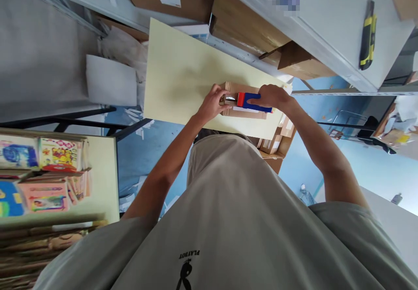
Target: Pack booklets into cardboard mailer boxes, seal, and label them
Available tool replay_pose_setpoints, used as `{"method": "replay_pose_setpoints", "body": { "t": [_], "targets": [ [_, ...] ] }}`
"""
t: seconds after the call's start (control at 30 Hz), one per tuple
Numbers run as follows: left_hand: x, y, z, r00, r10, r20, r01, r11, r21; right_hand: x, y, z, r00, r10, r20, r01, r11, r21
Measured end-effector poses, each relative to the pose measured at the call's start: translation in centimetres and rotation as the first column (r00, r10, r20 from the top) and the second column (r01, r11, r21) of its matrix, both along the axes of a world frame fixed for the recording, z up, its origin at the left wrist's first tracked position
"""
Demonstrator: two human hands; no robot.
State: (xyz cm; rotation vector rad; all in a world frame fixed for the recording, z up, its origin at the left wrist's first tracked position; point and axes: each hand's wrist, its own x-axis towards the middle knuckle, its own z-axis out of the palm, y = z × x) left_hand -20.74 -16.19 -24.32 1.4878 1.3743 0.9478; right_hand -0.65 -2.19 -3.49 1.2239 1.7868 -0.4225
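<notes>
A small brown cardboard box lies on the pale yellow tabletop. My left hand grips its left end, with thumb and fingers on either side of the end. My right hand is wrapped round a blue-and-red handheld tool on top of the box. The tool's red end and a dark metallic tip point toward my left fingers; its exact kind is not clear. A whitish strip or label shows along the box's near side. My palm and fingers hide part of the tool.
Above the tabletop runs a grey shelf bearing a yellow-and-black utility knife. Large cartons stand behind the work surface. Picture books are stacked on a table at left. An open carton sits below on the right.
</notes>
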Motion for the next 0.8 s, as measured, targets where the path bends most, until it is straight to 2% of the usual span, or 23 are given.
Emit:
{"method": "replay_pose_setpoints", "body": {
  "t": [0.17,0.27,0.33,0.57,0.7,0.8],
  "targets": [
    [1.1,-0.4,-0.3,0.992,0.123,-0.04,-0.125,0.991,-0.053,1.1,0.2,-2.2,0.995,0.029,-0.097,-0.03,1.0,-0.002],
    [1.8,-0.5,-0.8,0.968,0.249,-0.032,-0.251,0.963,-0.097,1.9,0.3,-3.0,0.984,0.03,-0.178,-0.032,0.999,-0.011],
    [1.8,-0.6,-0.8,0.956,0.291,-0.035,-0.293,0.948,-0.122,2.5,0.4,-3.4,0.974,0.015,-0.225,-0.022,0.999,-0.025],
    [1.1,-0.3,1.4,0.941,0.314,-0.128,-0.334,0.923,-0.193,4.6,0.4,-3.5,0.92,-0.06,-0.387,0.035,0.997,-0.071],
    [1.1,-0.4,2.3,0.928,0.323,-0.186,-0.359,0.91,-0.208,8.6,1.5,-2.8,0.913,-0.09,-0.397,0.054,0.994,-0.1],
    [1.1,-0.5,2.6,0.918,0.334,-0.215,-0.378,0.902,-0.208,14.6,3.4,-2.3,0.912,-0.128,-0.389,0.074,0.986,-0.151]
  ]
}}
